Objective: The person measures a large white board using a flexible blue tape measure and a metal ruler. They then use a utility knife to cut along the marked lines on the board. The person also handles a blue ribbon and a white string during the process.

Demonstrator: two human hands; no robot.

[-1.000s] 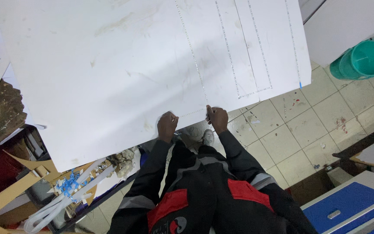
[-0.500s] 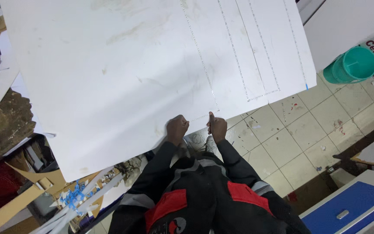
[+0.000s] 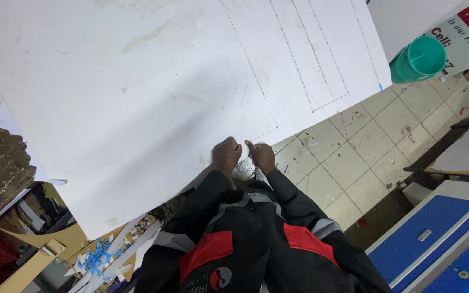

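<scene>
Hands meet at the white board's [image 3: 137, 97] near edge: left hand [image 3: 226, 154] and right hand [image 3: 260, 155] both pinch it; shifting it next likely needs an even grip.

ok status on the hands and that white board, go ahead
Left hand and right hand close together at near edge of white board, pinching something too small to tell. Board lies flat, dotted lines across it. Green cup off far corner, clear of hands.

One large white board [image 3: 137, 97], one teal bucket [image 3: 419, 58], one blue cabinet [image 3: 446, 244], two hands.
</scene>
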